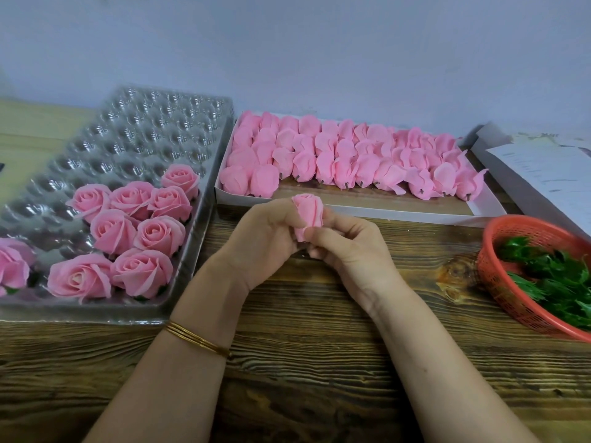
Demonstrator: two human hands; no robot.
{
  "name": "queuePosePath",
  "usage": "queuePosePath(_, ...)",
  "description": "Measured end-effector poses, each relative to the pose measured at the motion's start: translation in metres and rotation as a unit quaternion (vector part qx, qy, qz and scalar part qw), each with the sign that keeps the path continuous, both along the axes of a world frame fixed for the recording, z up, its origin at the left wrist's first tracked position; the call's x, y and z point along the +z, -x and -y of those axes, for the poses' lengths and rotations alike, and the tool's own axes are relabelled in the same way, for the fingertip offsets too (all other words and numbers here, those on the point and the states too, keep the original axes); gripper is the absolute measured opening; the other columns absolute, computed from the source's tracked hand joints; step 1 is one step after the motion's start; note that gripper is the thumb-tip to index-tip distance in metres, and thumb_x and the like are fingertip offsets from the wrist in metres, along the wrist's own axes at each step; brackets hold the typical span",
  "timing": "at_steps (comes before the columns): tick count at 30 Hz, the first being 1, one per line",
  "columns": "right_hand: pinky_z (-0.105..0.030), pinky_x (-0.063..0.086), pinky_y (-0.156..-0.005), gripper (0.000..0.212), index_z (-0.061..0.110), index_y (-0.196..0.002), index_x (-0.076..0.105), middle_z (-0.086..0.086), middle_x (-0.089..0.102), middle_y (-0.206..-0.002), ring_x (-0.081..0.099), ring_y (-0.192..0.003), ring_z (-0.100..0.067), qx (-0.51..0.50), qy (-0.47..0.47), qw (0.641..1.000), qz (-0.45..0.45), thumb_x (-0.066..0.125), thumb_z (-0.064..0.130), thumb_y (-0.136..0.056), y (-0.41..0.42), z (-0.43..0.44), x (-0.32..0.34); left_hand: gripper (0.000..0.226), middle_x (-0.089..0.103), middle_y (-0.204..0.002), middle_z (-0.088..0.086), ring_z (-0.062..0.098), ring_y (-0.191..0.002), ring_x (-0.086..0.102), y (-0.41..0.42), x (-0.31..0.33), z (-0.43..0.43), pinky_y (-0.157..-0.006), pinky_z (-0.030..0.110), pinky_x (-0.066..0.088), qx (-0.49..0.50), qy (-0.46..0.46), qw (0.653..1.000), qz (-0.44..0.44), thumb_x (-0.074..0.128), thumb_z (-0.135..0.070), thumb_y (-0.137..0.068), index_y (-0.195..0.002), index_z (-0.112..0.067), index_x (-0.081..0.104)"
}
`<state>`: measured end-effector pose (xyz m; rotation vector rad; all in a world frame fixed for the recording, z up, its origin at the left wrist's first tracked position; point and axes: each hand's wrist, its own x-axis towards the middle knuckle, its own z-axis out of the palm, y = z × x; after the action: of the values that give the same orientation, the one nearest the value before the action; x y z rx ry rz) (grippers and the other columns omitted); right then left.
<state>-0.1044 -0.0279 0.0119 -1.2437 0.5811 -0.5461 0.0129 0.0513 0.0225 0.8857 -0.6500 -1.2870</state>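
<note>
A closed pink rose bud (pixel 308 214) stands upright above the middle of the wooden table (pixel 319 362). My left hand (pixel 262 244) grips it from the left with curled fingers. My right hand (pixel 348 247) pinches its right side between thumb and fingers. The bud's base is hidden between the two hands. Several opened pink roses (pixel 134 231) sit in the cups of a clear plastic tray (pixel 137 129) on the left. A white box (pixel 479 209) behind my hands holds rows of closed pink buds (pixel 345 158).
A red mesh basket (pixel 499 282) with green leaf pieces (pixel 550 279) sits at the right edge. White papers (pixel 543 167) lie at the back right. A pale wall rises behind the table. Gold bangles circle my left wrist.
</note>
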Motion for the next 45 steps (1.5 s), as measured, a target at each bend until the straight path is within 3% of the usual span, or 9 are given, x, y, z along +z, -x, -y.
queuePosePath(4, -0.02, 0.047, -0.058, 0.027, 0.009, -0.064, 0.073, -0.009, 0.057, -0.061, 0.051, -0.056, -0.014, 0.029, -0.029, 0.999, 0.01, 0.066, -0.008, -0.082, 0.0014, 0.002, 0.0019, 0.026, 0.057, -0.095, 0.015, 0.024, -0.085, 0.055, -0.0004, -0.0012, 0.0001, -0.073, 0.036, 0.046, 0.015, -0.019, 0.997, 0.075, 0.054, -0.007, -0.077, -0.1, 0.004, 0.06)
queuePosePath(7, -0.018, 0.05, -0.058, 0.017, 0.007, -0.068, 0.072, -0.009, 0.057, -0.065, 0.053, -0.058, -0.013, 0.058, -0.07, 0.996, 0.025, 0.066, -0.002, -0.081, 0.0028, 0.0029, 0.0028, 0.01, 0.067, -0.1, 0.01, 0.015, -0.088, 0.064, -0.0012, -0.0033, -0.0016, -0.075, 0.03, 0.053, 0.02, -0.022, 0.996, 0.087, 0.065, -0.013, -0.085, -0.086, -0.009, 0.075)
queuePosePath(13, -0.02, 0.054, -0.062, 0.005, 0.007, -0.075, 0.074, -0.012, 0.061, -0.072, 0.059, -0.064, -0.014, 0.068, -0.099, 0.992, 0.028, 0.071, 0.002, -0.076, 0.0031, 0.0038, 0.0026, 0.019, 0.062, -0.104, 0.019, 0.032, -0.1, 0.052, 0.0027, -0.0055, 0.001, -0.088, 0.046, 0.04, 0.06, -0.052, 0.995, 0.055, 0.068, -0.02, -0.083, -0.095, -0.006, 0.074)
queuePosePath(18, -0.021, 0.053, -0.07, 0.024, 0.004, -0.098, 0.072, -0.001, 0.071, -0.073, 0.064, -0.07, -0.01, -0.013, 0.058, 0.998, -0.032, 0.078, -0.004, -0.076, 0.002, -0.0025, -0.0007, 0.029, 0.072, -0.099, 0.016, 0.024, -0.095, 0.069, 0.0047, -0.0059, 0.0046, -0.087, 0.036, 0.056, 0.075, -0.056, 0.995, 0.041, 0.068, -0.021, -0.078, -0.1, -0.003, 0.07)
queuePosePath(27, -0.02, 0.048, -0.062, 0.008, -0.002, -0.088, 0.073, -0.002, 0.063, -0.061, 0.055, -0.055, -0.007, -0.004, 0.088, 0.996, -0.032, 0.075, -0.003, -0.08, 0.0024, -0.0031, -0.0018, 0.028, 0.073, -0.091, 0.011, 0.018, -0.084, 0.071, 0.0024, -0.0048, 0.0027, -0.076, 0.031, 0.058, 0.058, -0.044, 0.997, 0.034, 0.067, -0.021, -0.079, -0.099, -0.003, 0.072)
queuePosePath(32, -0.023, 0.048, -0.064, 0.013, 0.008, -0.077, 0.075, -0.005, 0.064, -0.063, 0.055, -0.058, -0.011, 0.022, 0.088, 0.995, -0.037, 0.073, -0.006, -0.08, 0.0022, -0.0013, -0.0035, 0.017, 0.071, -0.099, 0.011, 0.015, -0.084, 0.07, 0.004, -0.0014, 0.0009, -0.072, 0.031, 0.057, 0.044, -0.039, 0.997, 0.047, 0.066, -0.024, -0.08, -0.076, -0.016, 0.08)
queuePosePath(38, -0.024, 0.05, -0.065, 0.007, -0.002, -0.087, 0.074, -0.014, 0.065, -0.072, 0.057, -0.065, -0.017, 0.036, 0.047, 0.998, -0.022, 0.071, -0.005, -0.082, 0.0017, 0.0007, -0.0049, 0.017, 0.071, -0.102, 0.012, 0.018, -0.082, 0.068, 0.0041, -0.0011, -0.0003, -0.058, 0.029, 0.05, 0.039, -0.028, 0.998, 0.037, 0.067, -0.028, -0.082, -0.077, -0.016, 0.078)
queuePosePath(43, -0.024, 0.049, -0.065, 0.009, 0.005, -0.087, 0.073, -0.006, 0.065, -0.07, 0.057, -0.064, -0.015, 0.02, 0.056, 0.998, -0.032, 0.078, 0.003, -0.08, 0.0009, -0.0012, -0.0054, 0.021, 0.072, -0.096, 0.015, 0.025, -0.09, 0.067, 0.0035, -0.0049, 0.0022, -0.066, 0.035, 0.051, 0.06, -0.043, 0.997, 0.034, 0.066, -0.027, -0.082, -0.087, -0.012, 0.08)
queuePosePath(45, -0.025, 0.049, -0.065, 0.013, 0.006, -0.085, 0.071, -0.006, 0.065, -0.069, 0.057, -0.064, -0.014, -0.004, 0.085, 0.996, -0.038, 0.081, 0.007, -0.077, 0.0002, -0.003, -0.0061, 0.025, 0.072, -0.097, 0.016, 0.026, -0.093, 0.068, 0.0031, -0.0066, 0.0032, -0.077, 0.039, 0.053, 0.062, -0.044, 0.996, 0.036, 0.066, -0.026, -0.084, -0.094, -0.007, 0.078)
